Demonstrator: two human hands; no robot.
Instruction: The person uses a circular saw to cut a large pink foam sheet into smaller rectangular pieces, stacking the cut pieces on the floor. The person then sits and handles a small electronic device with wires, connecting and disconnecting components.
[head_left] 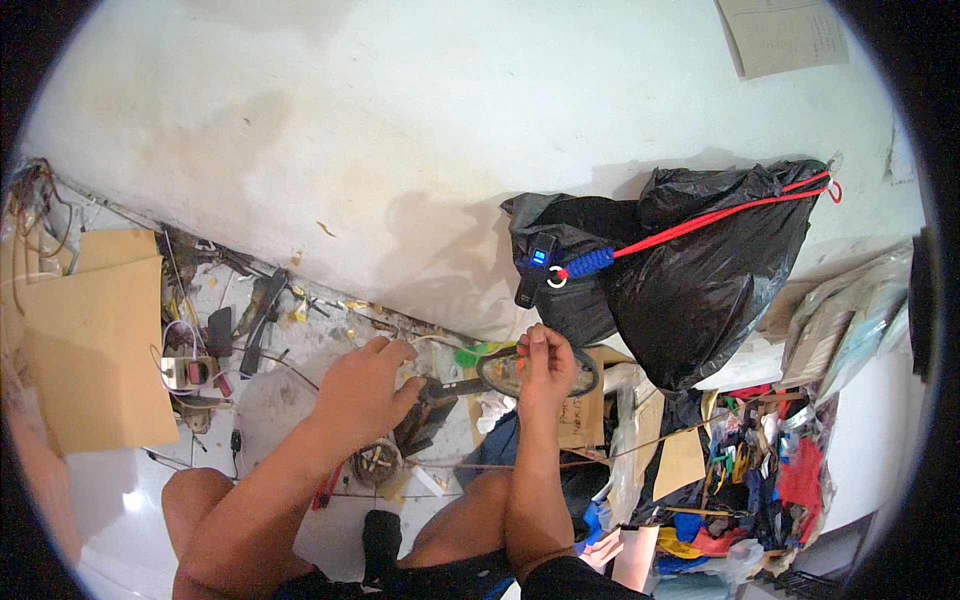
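Note:
My left hand (365, 385) reaches forward with its thumb apart from its slightly bent fingers, and I see nothing held in it. Just right of it stands a dark metal piece of equipment (422, 415), whose kind I cannot tell. My right hand (548, 365) is raised with its fingertips pinched together; whatever they hold, if anything, is too small to make out. Partly behind that hand shows a dark oval rim (487, 375). Below the left hand sits a round, wheel-like metal part (378, 462).
Black plastic bags (700, 290) hang on the wall, crossed by a red cord (700, 219) with a small black device (537, 262). Mixed scraps (740, 480) pile up at right. Brown cardboard (95, 350) and a white power strip (182, 373) are at left.

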